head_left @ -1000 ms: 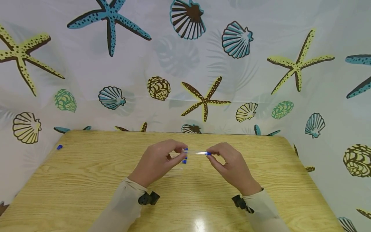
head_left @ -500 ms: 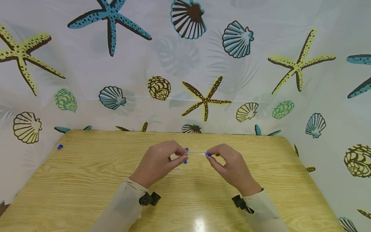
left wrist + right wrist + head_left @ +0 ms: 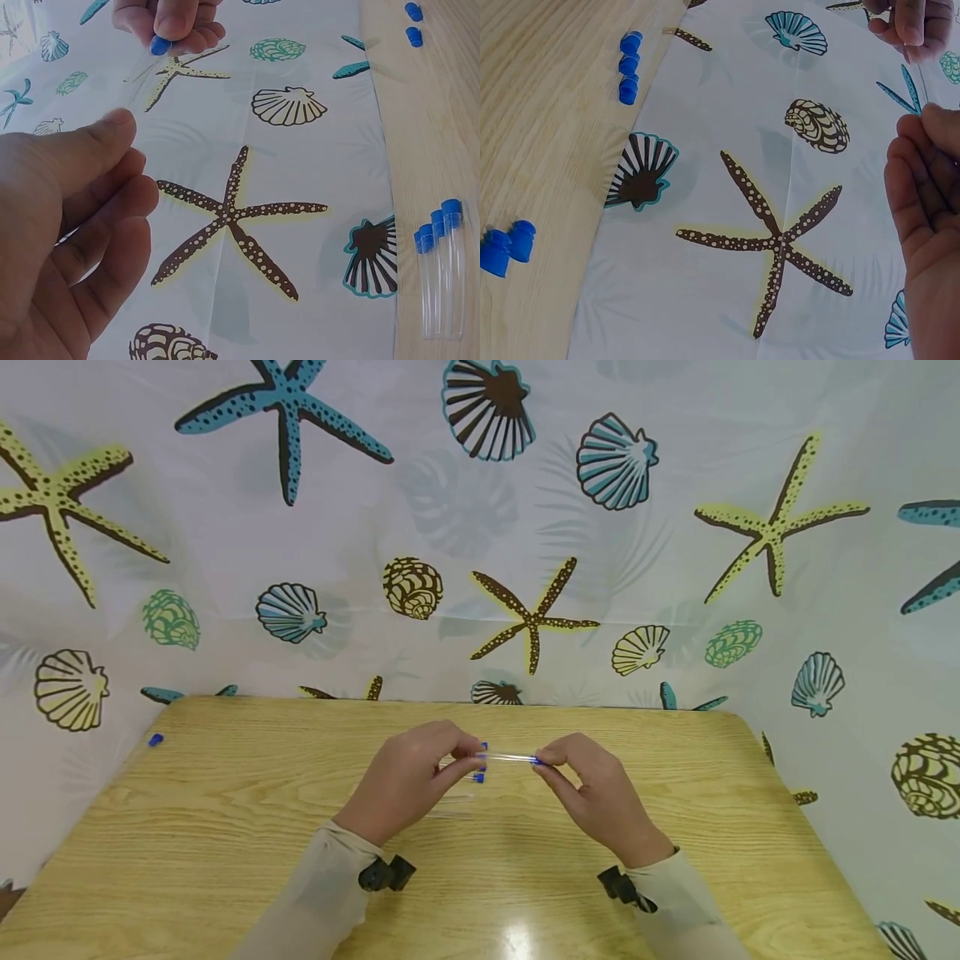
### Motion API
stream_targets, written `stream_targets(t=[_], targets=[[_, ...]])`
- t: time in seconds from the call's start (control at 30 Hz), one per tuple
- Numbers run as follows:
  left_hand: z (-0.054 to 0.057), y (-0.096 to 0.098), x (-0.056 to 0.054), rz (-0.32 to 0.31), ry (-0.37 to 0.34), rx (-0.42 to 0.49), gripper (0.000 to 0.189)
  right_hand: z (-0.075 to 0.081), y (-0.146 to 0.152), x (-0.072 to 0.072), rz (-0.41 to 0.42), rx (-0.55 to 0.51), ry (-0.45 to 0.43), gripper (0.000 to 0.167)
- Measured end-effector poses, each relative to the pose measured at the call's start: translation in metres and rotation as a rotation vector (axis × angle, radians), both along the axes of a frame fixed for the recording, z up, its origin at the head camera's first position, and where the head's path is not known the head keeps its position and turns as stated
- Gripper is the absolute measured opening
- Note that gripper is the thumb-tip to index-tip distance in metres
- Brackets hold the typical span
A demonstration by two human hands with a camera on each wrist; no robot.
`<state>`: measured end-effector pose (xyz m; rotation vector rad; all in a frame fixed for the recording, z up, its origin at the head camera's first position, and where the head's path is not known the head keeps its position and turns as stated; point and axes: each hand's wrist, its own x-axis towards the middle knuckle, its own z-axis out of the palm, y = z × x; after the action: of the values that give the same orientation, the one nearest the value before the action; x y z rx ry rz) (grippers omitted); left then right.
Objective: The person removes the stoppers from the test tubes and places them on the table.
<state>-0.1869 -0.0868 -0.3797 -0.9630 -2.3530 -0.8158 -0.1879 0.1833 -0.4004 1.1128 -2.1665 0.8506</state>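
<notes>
A thin clear test tube [image 3: 508, 757] is held level between my two hands above the table. My left hand [image 3: 408, 777] pinches its left end with thumb and fingertips. My right hand [image 3: 600, 789] pinches the blue stopper [image 3: 160, 45] at the tube's other end. In the left wrist view the stopper sits at the tube's end, partly covered by the right fingers. Several clear tubes with blue stoppers [image 3: 442, 277] lie side by side on the table, and in the head view the left hand partly hides them.
Clear tubes [image 3: 453, 815] without visible stoppers lie on the wooden table [image 3: 225, 860] nearer me. One loose blue stopper [image 3: 155, 740] is at the far left. Loose blue stoppers [image 3: 521, 240] also show in the right wrist view. A patterned cloth [image 3: 525, 527] stands behind the table.
Both hands stay nearly in place. The tube's right end has dipped slightly, and the right fingers cover more of the stopper.
</notes>
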Motion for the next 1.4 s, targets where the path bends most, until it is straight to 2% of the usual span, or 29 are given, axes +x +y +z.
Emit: stream_targets(t=[0.1,0.23,0.33,0.43,0.53,0.57,0.63,0.77,0.93,1.07,1.23,1.4], targets=[[-0.0004,-0.0004,-0.0016,-0.013,0.015,-0.008,0.01,-0.0001,0.0019,-0.0009,0.039,0.019,-0.017,0.027],[-0.0007,-0.0002,-0.0021,-0.017,0.016,-0.013,0.01,0.0003,0.0036,-0.0014,0.066,0.035,-0.029,0.027],[-0.0009,0.0008,-0.0014,-0.004,-0.001,-0.018,0.008,0.0001,0.0039,-0.0015,0.059,0.02,-0.021,0.02],[-0.0016,0.0025,-0.0004,0.009,-0.035,-0.029,0.008,-0.0009,0.0035,-0.0017,0.055,-0.01,-0.008,0.005],[-0.0027,0.0032,0.0006,0.015,-0.06,-0.034,0.008,-0.0025,0.0029,-0.0015,0.046,-0.018,-0.005,0.013],[-0.0029,0.0031,0.0009,0.014,-0.063,-0.034,0.007,-0.0029,0.0027,-0.0017,0.049,-0.016,-0.007,0.011],[-0.0033,0.002,0.0004,0.004,-0.041,-0.034,0.008,-0.003,0.0025,-0.0013,0.064,-0.006,-0.024,0.005],[-0.0051,-0.0003,-0.0025,-0.024,0.029,-0.031,0.012,-0.0029,0.003,-0.0019,0.128,0.019,-0.076,0.025],[-0.0082,-0.0011,-0.0038,-0.038,0.06,-0.045,0.015,-0.0035,0.0049,-0.002,0.171,0.05,-0.136,0.028],[-0.0074,-0.0009,-0.0025,-0.012,0.013,-0.047,0.014,-0.0038,0.0049,-0.0017,0.1,0.051,-0.135,0.027],[-0.0059,-0.0002,-0.0018,0.014,-0.046,-0.033,0.012,-0.0044,0.0031,-0.0009,-0.027,0.002,-0.07,0.027],[-0.0069,0.0014,-0.0023,0.005,-0.047,-0.023,0.012,-0.0048,0.002,-0.0018,-0.063,-0.035,-0.012,0.017]])
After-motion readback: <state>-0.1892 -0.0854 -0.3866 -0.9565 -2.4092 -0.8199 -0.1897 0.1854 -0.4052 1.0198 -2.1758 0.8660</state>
